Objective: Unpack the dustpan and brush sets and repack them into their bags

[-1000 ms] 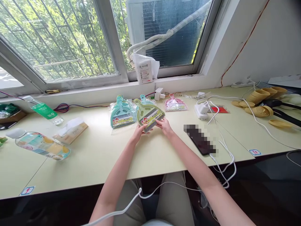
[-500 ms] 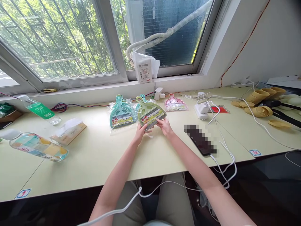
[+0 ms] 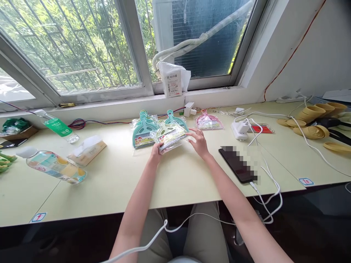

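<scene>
A green dustpan-and-brush set point(image 3: 171, 136) in clear plastic wrap is tilted above the desk, its printed label and dark bristles facing up. My left hand point(image 3: 156, 153) grips its lower left corner, thumb on top. At the set's right edge, my right hand point(image 3: 200, 143) has its fingers spread and curved; whether the fingertips touch the wrap I cannot tell. Directly behind lies a blue-green dustpan set point(image 3: 173, 117), partly covered. To the left is a stack of wrapped teal dustpan sets point(image 3: 142, 128). A smaller pink set point(image 3: 208, 121) lies to the right.
On the left are a juice bottle point(image 3: 56, 166), a green-labelled water bottle point(image 3: 59, 126) and a tissue pack point(image 3: 87, 149). A phone point(image 3: 237, 164) with a white cable, a white charger point(image 3: 239, 130) and yellow cups point(image 3: 315, 113) are on the right of the desk point(image 3: 181, 182).
The green set has tipped flatter and lower, towards the desk. My right hand has loosened from its lower edge and spread its fingers at the right. The view has shifted slightly left.
</scene>
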### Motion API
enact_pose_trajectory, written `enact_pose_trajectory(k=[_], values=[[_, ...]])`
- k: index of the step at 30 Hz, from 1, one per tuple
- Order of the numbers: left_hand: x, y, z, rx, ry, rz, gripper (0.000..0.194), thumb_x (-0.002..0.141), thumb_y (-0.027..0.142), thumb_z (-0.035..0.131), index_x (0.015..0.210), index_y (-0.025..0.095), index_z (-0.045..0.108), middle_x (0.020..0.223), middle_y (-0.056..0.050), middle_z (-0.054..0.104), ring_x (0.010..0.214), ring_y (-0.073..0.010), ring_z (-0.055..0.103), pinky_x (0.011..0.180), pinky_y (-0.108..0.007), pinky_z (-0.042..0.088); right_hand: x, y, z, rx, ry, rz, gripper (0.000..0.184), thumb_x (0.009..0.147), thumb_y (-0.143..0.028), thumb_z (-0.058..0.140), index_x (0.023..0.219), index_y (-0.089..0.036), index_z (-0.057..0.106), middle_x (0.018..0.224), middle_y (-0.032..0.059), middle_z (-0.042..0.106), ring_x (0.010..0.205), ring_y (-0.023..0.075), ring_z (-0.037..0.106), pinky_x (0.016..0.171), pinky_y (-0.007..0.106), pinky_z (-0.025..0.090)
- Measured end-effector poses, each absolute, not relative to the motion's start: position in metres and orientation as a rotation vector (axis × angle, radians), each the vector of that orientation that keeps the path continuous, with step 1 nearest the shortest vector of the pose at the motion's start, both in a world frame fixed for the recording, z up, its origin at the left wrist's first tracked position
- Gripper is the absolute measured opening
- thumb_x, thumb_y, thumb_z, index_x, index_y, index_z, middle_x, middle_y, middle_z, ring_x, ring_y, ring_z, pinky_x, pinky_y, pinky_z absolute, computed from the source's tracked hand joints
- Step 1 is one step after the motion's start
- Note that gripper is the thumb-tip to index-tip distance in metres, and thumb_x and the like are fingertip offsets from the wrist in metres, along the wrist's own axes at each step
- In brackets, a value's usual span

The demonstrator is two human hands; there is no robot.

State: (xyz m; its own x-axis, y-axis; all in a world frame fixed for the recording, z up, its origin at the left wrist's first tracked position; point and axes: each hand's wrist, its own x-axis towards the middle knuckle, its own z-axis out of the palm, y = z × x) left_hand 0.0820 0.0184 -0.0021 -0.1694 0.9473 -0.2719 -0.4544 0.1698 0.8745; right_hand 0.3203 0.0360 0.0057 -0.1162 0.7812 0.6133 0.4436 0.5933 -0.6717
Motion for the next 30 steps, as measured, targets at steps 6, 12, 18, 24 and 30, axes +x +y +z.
enact_pose_trajectory(k=[6, 12, 18, 24, 30], values=[[0.080, 0.009, 0.003, 0.785, 1.043, 1.120, 0.032, 0.072, 0.021, 0.062, 0.102, 0.014, 0.055, 0.089, -0.008, 0.069, 0.064, -0.0180, 0.068, 0.048, -0.024, 0.051, 0.314, 0.036, 0.003, -1.026, -1.641, 0.433, 0.011, 0.083, -0.034, 0.061, 0.077, -0.027, 0.068, 0.104, 0.0032, 0.065, 0.107, 0.0243, 0.053, 0.099, 0.043, 0.039], [0.086, 0.001, 0.001, 1.058, 0.933, 0.897, 0.041, 0.075, 0.026, 0.066, 0.111, 0.015, 0.049, 0.094, -0.011, 0.069, 0.059, -0.0164, 0.067, 0.044, -0.021, 0.045, 0.315, 0.042, -0.007, -1.154, -1.469, 0.376, 0.015, 0.080, -0.036, 0.062, 0.079, -0.021, 0.066, 0.107, 0.0090, 0.056, 0.109, 0.0247, 0.049, 0.101, 0.041, 0.037], [0.090, -0.004, 0.009, 1.200, 0.951, 0.940, 0.057, 0.082, 0.044, 0.058, 0.130, 0.020, 0.038, 0.108, -0.013, 0.066, 0.065, -0.0161, 0.068, 0.052, -0.023, 0.049, 0.315, 0.053, -0.023, -1.058, -1.259, 0.923, 0.053, 0.071, -0.039, 0.068, 0.120, -0.022, 0.055, 0.116, 0.0093, 0.059, 0.107, 0.0220, 0.056, 0.092, 0.038, 0.046], [0.118, -0.012, 0.004, 1.429, 0.904, 1.073, 0.098, 0.062, 0.037, 0.079, 0.142, 0.027, 0.023, 0.129, -0.016, 0.056, 0.093, -0.0228, 0.066, 0.064, -0.028, 0.053, 0.326, 0.065, -0.029, -0.992, -0.870, 1.076, 0.064, 0.055, -0.037, 0.075, 0.114, -0.017, 0.061, 0.108, 0.0080, 0.067, 0.090, 0.0212, 0.063, 0.077, 0.034, 0.052], [0.140, 0.009, -0.016, 1.433, 1.442, 1.254, 0.034, 0.089, 0.039, 0.047, 0.114, 0.017, 0.053, 0.075, -0.004, 0.070, 0.054, -0.0135, 0.059, 0.061, -0.028, 0.048, 0.337, 0.070, -0.029, -1.034, -0.885, 1.058, 0.062, 0.054, -0.031, 0.076, 0.111, -0.017, 0.059, 0.088, 0.0053, 0.070, 0.078, 0.0192, 0.065, 0.072, 0.033, 0.051]])
